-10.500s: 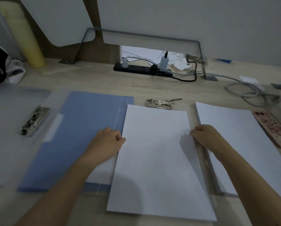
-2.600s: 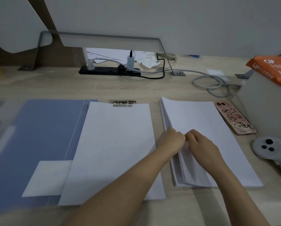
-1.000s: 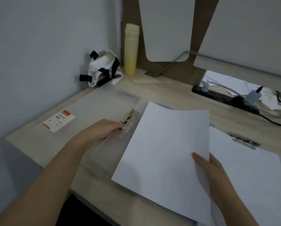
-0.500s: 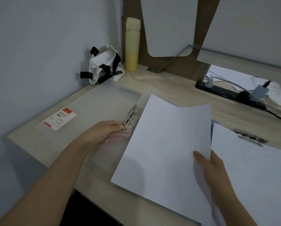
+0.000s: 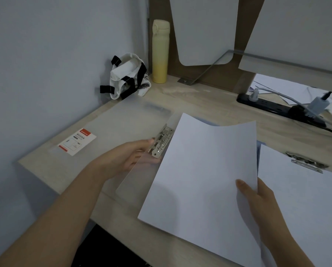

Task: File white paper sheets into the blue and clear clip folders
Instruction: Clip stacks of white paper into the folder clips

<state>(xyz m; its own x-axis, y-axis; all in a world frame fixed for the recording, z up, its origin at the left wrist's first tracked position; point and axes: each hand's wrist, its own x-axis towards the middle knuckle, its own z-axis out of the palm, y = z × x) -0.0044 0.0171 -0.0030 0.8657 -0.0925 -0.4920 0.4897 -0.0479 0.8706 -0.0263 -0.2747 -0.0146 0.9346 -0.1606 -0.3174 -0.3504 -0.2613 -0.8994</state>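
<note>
The clear clip folder (image 5: 119, 128) lies open on the desk's left side, with its metal clip (image 5: 161, 140) near the middle fold. My left hand (image 5: 128, 158) holds the lower end of that clip and the folder's edge. My right hand (image 5: 257, 197) grips a white paper sheet (image 5: 201, 170) by its right edge, holding it slightly bowed over the clear folder's right half. At the right, another white sheet (image 5: 304, 205) lies under the second metal clip (image 5: 305, 163). Only a thin strip of the blue folder (image 5: 258, 149) shows between the two sheets.
A yellow bottle (image 5: 160, 51) and a white bag with black straps (image 5: 127, 78) stand at the back left corner. A black power strip (image 5: 277, 107) with plugs and cables lies at the back right. The desk's front edge (image 5: 68, 197) runs diagonally below my left forearm.
The view has turned left from the paper stack to the clear folder. Over the last second the sheet in my right hand has come closer to the clip, which my left hand still holds.
</note>
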